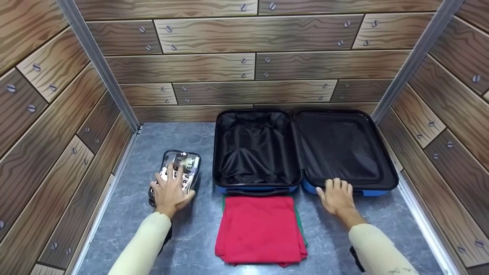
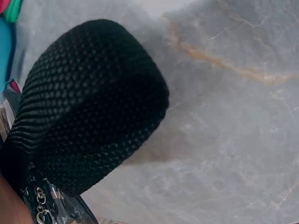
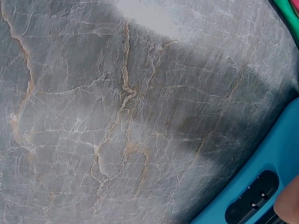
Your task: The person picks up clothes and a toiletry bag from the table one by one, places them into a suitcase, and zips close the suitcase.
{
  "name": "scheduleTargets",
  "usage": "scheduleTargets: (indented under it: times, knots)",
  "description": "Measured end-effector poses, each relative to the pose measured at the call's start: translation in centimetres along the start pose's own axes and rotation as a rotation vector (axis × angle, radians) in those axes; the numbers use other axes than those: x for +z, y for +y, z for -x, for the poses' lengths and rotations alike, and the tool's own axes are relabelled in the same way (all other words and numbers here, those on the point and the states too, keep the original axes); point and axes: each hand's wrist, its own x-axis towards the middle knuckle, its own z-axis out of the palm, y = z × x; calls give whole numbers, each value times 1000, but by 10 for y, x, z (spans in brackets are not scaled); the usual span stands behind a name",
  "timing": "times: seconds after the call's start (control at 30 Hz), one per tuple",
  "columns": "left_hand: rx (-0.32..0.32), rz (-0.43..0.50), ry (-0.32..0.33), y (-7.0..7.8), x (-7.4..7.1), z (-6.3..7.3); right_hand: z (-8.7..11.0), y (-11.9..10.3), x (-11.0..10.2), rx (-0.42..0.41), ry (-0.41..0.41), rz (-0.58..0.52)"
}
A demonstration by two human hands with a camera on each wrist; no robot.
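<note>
"Resting where, your left hand [image 1: 172, 193]?"

"On the pouch [image 1: 191, 167], fingers spread and straight over its top, not clenched. It lies directly beneath them, long axis running away from me, far end leaning slightly right."

"And your right hand [image 1: 338, 196]?"

"Well apart from the pouch, at the near edge of the open case [image 1: 256, 149]; whether it grips, I cannot tell. The case lies right of the pouch; my left is nearer the pouch."
</note>
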Motion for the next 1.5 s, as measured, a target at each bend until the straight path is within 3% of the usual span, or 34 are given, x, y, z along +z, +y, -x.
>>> scheduleTargets:
  times: [0.23, 0.5, 0.87, 1.23, 1.5]
  knots:
    - [24, 6, 47, 12, -16, -11, 2, 1, 3, 13, 8, -6]
    - [55, 21, 108, 43, -27, -25, 0, 6, 3, 23, -9, -4]
    - [53, 67, 114, 78, -40, -35, -1, 6, 2, 21, -8, 24]
    - [43, 105, 107, 127, -36, -37, 0, 7, 3, 14, 10, 19]
    - [50, 138, 98, 157, -25, -26, -1, 1, 4, 12, 24, 12]
